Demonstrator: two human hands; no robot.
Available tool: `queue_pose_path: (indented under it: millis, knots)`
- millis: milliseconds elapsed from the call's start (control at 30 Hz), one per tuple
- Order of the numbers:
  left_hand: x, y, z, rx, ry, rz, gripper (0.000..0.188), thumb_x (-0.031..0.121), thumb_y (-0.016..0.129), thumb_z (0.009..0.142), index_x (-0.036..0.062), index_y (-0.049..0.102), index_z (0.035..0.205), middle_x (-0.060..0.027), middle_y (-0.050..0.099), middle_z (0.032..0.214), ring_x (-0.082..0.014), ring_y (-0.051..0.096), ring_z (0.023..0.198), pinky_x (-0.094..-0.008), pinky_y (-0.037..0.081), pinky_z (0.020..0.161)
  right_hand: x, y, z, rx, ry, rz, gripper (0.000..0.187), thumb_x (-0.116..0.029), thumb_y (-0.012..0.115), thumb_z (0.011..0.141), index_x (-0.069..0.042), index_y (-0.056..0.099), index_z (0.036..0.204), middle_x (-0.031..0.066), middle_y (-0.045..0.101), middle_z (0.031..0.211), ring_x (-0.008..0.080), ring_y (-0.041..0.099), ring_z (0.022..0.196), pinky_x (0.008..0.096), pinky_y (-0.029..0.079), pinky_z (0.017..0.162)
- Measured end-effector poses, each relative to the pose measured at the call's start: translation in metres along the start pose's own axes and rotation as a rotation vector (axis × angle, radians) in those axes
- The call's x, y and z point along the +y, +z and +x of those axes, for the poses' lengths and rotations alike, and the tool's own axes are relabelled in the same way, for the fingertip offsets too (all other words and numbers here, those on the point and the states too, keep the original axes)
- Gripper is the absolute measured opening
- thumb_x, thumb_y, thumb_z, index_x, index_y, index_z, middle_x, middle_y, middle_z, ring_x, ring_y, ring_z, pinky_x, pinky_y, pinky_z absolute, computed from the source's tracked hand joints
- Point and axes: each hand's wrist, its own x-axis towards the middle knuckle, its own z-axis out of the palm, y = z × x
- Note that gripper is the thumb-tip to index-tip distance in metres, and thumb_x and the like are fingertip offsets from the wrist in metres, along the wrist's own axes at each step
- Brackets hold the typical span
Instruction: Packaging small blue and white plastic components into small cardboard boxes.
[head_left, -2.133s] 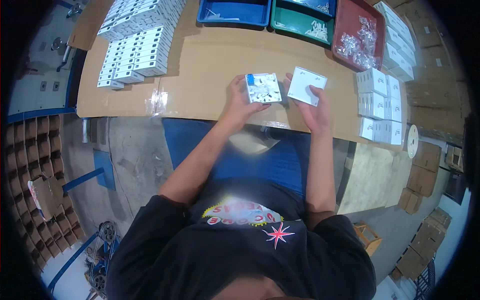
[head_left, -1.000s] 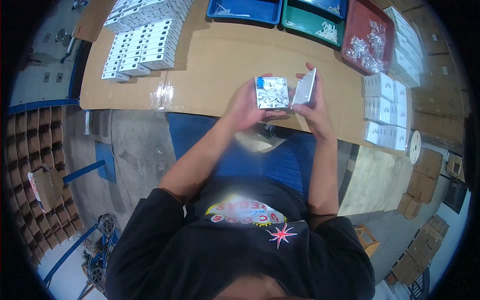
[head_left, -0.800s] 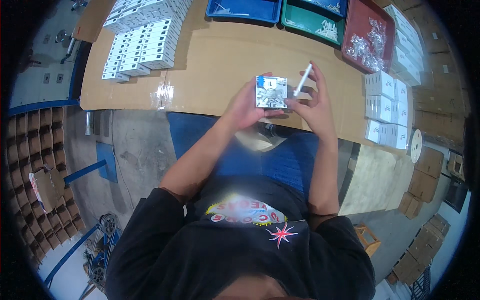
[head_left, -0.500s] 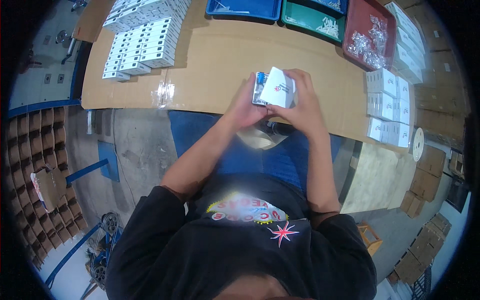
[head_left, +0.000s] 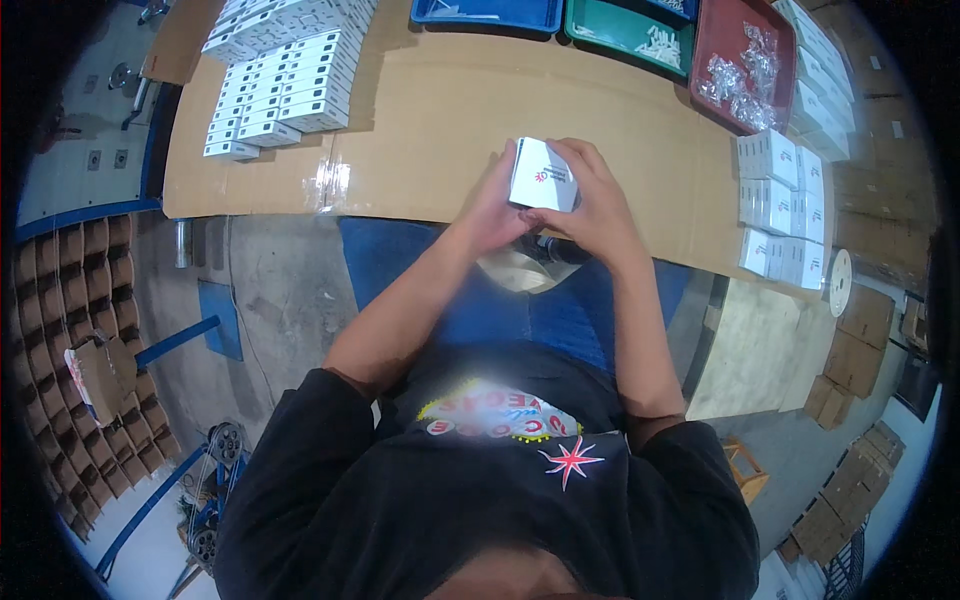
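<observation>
Between my two hands, over the front edge of the cardboard-covered table (head_left: 440,120), is a small white box (head_left: 542,178) with a printed lid. My left hand (head_left: 492,212) is closed around its left side and underside. My right hand (head_left: 597,208) grips the right side, thumb at the near edge and fingers along the far right corner. The lid covers the top, so the contents are hidden.
Stacks of white boxes (head_left: 310,90) stand at the back left, and more small white boxes (head_left: 768,208) at the right. Along the back are a blue tray (head_left: 485,22), a green tray (head_left: 590,35) with white parts, and a red tray (head_left: 712,30) holding clear plastic bags.
The lid, tilted half open with a blue part showing inside, has come down over the box. My right hand has shifted slightly left with it.
</observation>
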Motion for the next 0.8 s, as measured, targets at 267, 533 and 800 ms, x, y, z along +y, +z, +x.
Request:
queue_pose_path:
  millis: [267, 533, 800]
  knots:
    - [0.0, 0.0, 0.0, 0.028, -0.002, 0.015, 0.066, 0.066, 0.031, 0.105, 0.0152, 0.052, 0.142, -0.0084, 0.065, 0.13, -0.0259, 0.065, 0.116, -0.042, 0.057, 0.088, -0.001, 0.001, 0.001, -0.01, 0.014, -0.026, 0.079, -0.016, 0.088, 0.066, -0.005, 0.056, 0.138, 0.0149, 0.055, 0.135, 0.0367, 0.058, 0.124, 0.0426, 0.05, 0.103]
    - [0.004, -0.006, 0.0, -0.068, -0.034, -0.027, 0.067, 0.066, 0.031, 0.105, 0.0149, 0.053, 0.142, -0.0097, 0.065, 0.129, -0.0263, 0.066, 0.111, -0.0402, 0.057, 0.081, 0.0, -0.001, 0.001, -0.008, 0.052, 0.078, 0.079, -0.014, 0.089, 0.066, -0.006, 0.057, 0.138, 0.0132, 0.056, 0.133, 0.0349, 0.059, 0.122, 0.0403, 0.05, 0.102]
    - [0.001, -0.011, 0.004, -0.045, -0.029, -0.006, 0.068, 0.068, 0.031, 0.104, 0.0156, 0.053, 0.141, -0.008, 0.067, 0.124, -0.0232, 0.067, 0.104, -0.0325, 0.053, 0.066, 0.005, 0.004, 0.0, 0.001, 0.041, 0.046, 0.079, -0.017, 0.089, 0.066, -0.007, 0.058, 0.138, 0.0136, 0.056, 0.136, 0.0353, 0.059, 0.124, 0.0411, 0.051, 0.102]
